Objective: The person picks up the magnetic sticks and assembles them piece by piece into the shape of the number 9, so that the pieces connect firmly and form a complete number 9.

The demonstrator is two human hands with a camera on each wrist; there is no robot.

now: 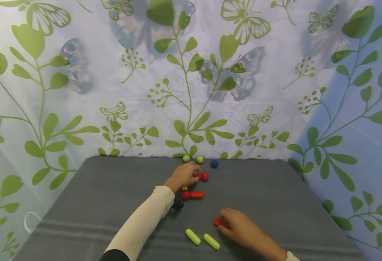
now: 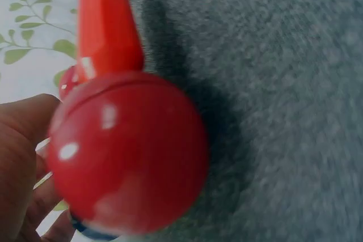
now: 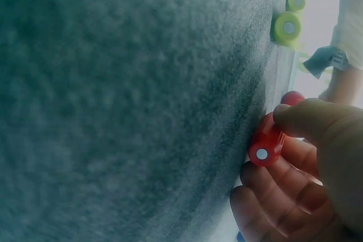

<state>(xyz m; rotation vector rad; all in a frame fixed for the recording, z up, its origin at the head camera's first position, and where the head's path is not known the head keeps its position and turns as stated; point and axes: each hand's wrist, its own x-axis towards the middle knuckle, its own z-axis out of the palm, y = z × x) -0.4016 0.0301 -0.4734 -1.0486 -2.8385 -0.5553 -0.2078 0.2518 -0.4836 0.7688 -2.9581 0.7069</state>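
My right hand (image 1: 243,226) pinches a red faceted stick (image 3: 267,140) between thumb and fingers, low over the grey table; a pale round spot marks its end. Farther back, my left hand (image 1: 182,175) reaches over another red stick with a red ball (image 1: 205,176) at its end. Its thumb and fingers stand apart around that stick, and the contact is partly hidden. A second red ball (image 1: 185,195) with a red stick (image 1: 196,195) attached lies nearer, below the left hand. That ball looms large in the left wrist view.
Two yellow-green sticks (image 1: 193,237) lie near the front. Two yellow-green balls (image 1: 199,159) and a blue ball (image 1: 214,164) sit along the back edge. A black object (image 1: 177,204) is beside the left forearm. Leaf-patterned cloth (image 1: 129,90) hangs behind the grey table (image 1: 112,195).
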